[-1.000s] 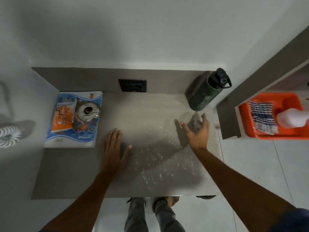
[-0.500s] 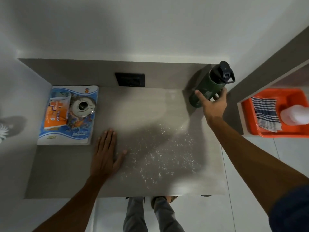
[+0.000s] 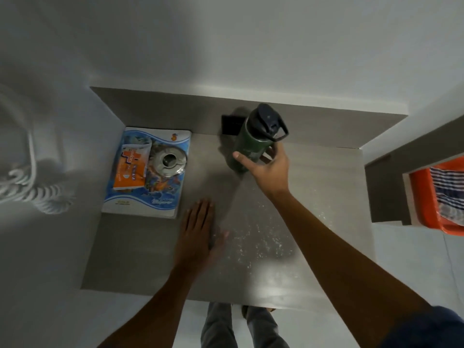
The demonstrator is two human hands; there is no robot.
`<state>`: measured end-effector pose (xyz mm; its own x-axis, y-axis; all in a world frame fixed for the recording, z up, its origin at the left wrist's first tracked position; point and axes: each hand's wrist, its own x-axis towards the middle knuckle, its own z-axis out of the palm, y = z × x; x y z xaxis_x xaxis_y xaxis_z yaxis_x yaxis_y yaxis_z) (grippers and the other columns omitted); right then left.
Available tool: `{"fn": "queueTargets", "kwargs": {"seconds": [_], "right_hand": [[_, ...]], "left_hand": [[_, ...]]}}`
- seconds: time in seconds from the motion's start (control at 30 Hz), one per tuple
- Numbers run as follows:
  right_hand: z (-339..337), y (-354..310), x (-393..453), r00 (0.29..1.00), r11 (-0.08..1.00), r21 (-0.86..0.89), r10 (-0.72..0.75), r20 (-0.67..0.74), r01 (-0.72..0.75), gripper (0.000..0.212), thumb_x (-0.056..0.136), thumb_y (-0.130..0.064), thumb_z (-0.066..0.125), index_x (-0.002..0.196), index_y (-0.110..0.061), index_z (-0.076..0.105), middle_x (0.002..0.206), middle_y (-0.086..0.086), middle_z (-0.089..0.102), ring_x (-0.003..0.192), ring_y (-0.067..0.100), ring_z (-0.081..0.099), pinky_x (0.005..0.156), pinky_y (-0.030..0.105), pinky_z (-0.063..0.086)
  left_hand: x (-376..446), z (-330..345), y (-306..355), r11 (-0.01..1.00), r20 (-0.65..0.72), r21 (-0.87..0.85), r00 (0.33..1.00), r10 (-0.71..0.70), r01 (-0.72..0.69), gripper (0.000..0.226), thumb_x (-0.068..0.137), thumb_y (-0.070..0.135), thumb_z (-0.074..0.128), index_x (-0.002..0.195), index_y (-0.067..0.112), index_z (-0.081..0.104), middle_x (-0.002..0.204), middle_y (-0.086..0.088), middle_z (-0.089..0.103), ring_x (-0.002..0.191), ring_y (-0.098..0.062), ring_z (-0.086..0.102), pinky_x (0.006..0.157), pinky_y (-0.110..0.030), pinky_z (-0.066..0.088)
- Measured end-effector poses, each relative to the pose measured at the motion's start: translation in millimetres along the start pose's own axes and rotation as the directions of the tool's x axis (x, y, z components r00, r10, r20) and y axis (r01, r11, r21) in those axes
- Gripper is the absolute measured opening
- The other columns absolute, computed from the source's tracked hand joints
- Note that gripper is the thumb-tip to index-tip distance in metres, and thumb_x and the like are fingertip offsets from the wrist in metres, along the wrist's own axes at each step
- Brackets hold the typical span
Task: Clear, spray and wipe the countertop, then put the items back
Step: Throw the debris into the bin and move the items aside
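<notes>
My right hand (image 3: 267, 169) grips the dark green water bottle (image 3: 253, 136) with a black cap, holding it at the back middle of the grey countertop (image 3: 150, 247), in front of a black wall socket. My left hand (image 3: 198, 232) rests flat on the countertop, fingers apart, holding nothing. White specks lie scattered on the surface to the right of that hand. A blue book (image 3: 148, 172) lies at the back left, with an orange packet (image 3: 130, 169) and a round metal lid (image 3: 170, 160) on top.
An orange tray (image 3: 419, 197) holding a striped cloth (image 3: 449, 187) sits on a lower shelf at the far right. A coiled white cord (image 3: 30, 192) hangs on the left wall. My legs stand below the counter's front edge.
My right hand reached the bottle at the back right, closed on it, and has carried it leftward toward the socket. My left hand stayed flat on the counter.
</notes>
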<state>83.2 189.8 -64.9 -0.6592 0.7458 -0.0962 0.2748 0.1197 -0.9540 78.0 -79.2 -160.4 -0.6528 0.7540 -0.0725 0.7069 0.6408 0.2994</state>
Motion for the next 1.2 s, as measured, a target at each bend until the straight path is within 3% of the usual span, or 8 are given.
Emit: {"fn": "queueTargets", "kwargs": {"seconds": [0.13,0.33,0.43,0.6,0.77,0.97,1.1,1.2], "right_hand": [[52.1,-17.2,7.5,0.998,0.999,0.022,-0.033,0.049,0.032,0.094,0.074,-0.041,0.102,0.152,-0.023,0.053,0.148,-0.002,0.067,0.130,0.009,0.063,0.088,0.001,0.051],[97.5,-24.0,22.5,0.997,0.999,0.017,-0.039,0.064,0.038,0.087,0.072,-0.036,0.103,0.144,-0.031,0.055,0.124,-0.035,0.061,0.108,-0.029,0.059,0.086,-0.001,0.050],[106.2,-23.7,24.9,0.997,0.999,-0.007,-0.039,0.059,0.039,0.087,0.071,-0.041,0.102,0.144,-0.027,0.056,0.119,-0.040,0.060,0.108,-0.029,0.059,0.089,0.004,0.052],[114.0,-25.6,20.8,0.998,0.998,-0.034,-0.053,0.045,0.054,0.089,0.072,-0.034,0.102,0.147,-0.020,0.056,0.126,-0.020,0.066,0.114,-0.003,0.065,0.095,0.015,0.056],[108.4,-22.1,14.4,0.998,0.999,-0.024,-0.020,0.066,0.022,0.101,0.074,-0.022,0.101,0.159,-0.014,0.048,0.150,0.005,0.065,0.137,0.022,0.063,0.113,0.048,0.059],[67.4,3.2,-19.5,0.987,0.993,-0.058,0.112,0.113,-0.106,0.129,0.073,-0.021,0.103,0.174,-0.021,0.022,0.169,0.004,0.049,0.153,0.025,0.050,0.120,0.056,0.052],[18.2,20.8,-43.2,0.980,0.985,-0.034,0.174,0.097,-0.171,0.124,0.077,-0.034,0.101,0.174,-0.028,0.023,0.169,-0.002,0.047,0.151,0.023,0.051,0.119,0.056,0.053],[-22.7,28.5,-54.1,0.975,0.977,-0.002,0.211,0.069,-0.211,0.125,0.074,-0.048,0.100,0.173,-0.032,0.024,0.170,-0.002,0.044,0.152,0.025,0.050,0.119,0.059,0.052]], "left_hand": [[-1.0,0.8,-0.3,0.999,0.003,-0.035,1.000,-0.024,0.024,0.091,0.107,0.074,0.039,0.173,0.013,0.027,0.183,-0.009,0.023,0.172,-0.027,0.020,0.140,-0.052,0.019],[0.2,8.6,-3.1,0.999,-0.059,-0.032,0.998,-0.001,-0.001,0.091,0.108,0.072,0.041,0.174,0.013,0.024,0.186,-0.006,0.014,0.173,-0.022,0.012,0.142,-0.050,0.017],[0.8,11.3,-4.4,1.000,-0.062,-0.026,0.998,-0.004,0.002,0.091,0.108,0.074,0.038,0.174,0.014,0.022,0.186,-0.005,0.012,0.174,-0.021,0.009,0.143,-0.048,0.011],[0.7,10.0,-3.2,1.000,-0.082,-0.024,0.997,-0.008,0.006,0.090,0.108,0.073,0.038,0.173,0.013,0.026,0.185,-0.007,0.016,0.173,-0.023,0.013,0.142,-0.047,0.011],[0.1,6.5,0.1,0.999,-0.114,-0.040,0.994,-0.007,0.002,0.089,0.108,0.072,0.040,0.172,0.011,0.031,0.184,-0.009,0.022,0.172,-0.026,0.020,0.141,-0.050,0.020],[0.3,5.4,3.2,0.999,-0.105,-0.031,0.994,-0.020,0.016,0.085,0.109,0.069,0.041,0.169,0.010,0.038,0.180,-0.012,0.033,0.168,-0.030,0.031,0.142,-0.045,0.015],[-1.7,6.6,13.6,1.000,-0.117,0.007,0.993,-0.013,0.013,0.080,0.109,0.063,0.040,0.169,0.010,0.037,0.180,-0.013,0.030,0.169,-0.033,0.028,0.135,-0.062,0.028],[4.6,8.8,37.4,1.000,-0.129,0.024,0.992,-0.013,0.016,0.082,0.107,0.064,0.038,0.170,0.013,0.035,0.181,-0.015,0.027,0.170,-0.035,0.023,0.135,-0.069,0.019]]}}
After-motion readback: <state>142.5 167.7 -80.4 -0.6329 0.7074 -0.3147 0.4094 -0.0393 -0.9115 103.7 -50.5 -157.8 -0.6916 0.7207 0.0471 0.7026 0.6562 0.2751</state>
